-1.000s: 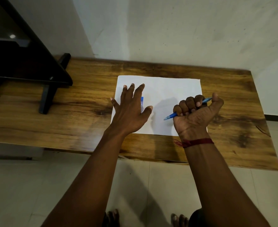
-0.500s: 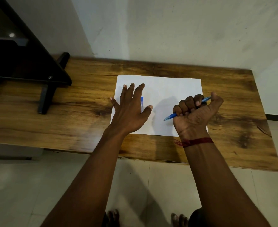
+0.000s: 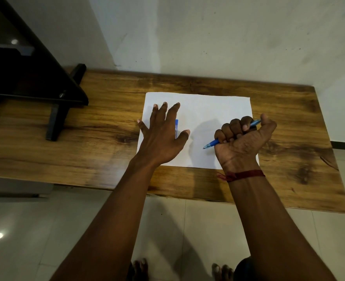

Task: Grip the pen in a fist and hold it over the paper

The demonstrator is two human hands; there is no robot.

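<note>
A sheet of white paper [image 3: 212, 110] lies flat near the middle of a wooden counter [image 3: 106, 122], its far edge toward the wall, and its visible surface is unmarked: as far as can be judged, no writing has been put down yet. The left hand [image 3: 161, 136] rests on the sheet's left part with fingers straight and spread, the little finger reaching just past the paper's left edge onto the wood. The right hand [image 3: 242, 142] sits at the sheet's right near corner, fingers curled in a fist around a blue pen [image 3: 212, 143]. The pen's tip points left toward the middle of the paper and appears to hover just above it, though contact cannot be told for certain. A small blue object [image 3: 176, 126], mostly hidden, shows beside the left hand's index finger on the paper. A red thread [image 3: 242, 175] circles the right wrist, near the paper's front edge. Well left of the sheet, a dark stand [image 3: 58, 116] is set on the counter.
</note>
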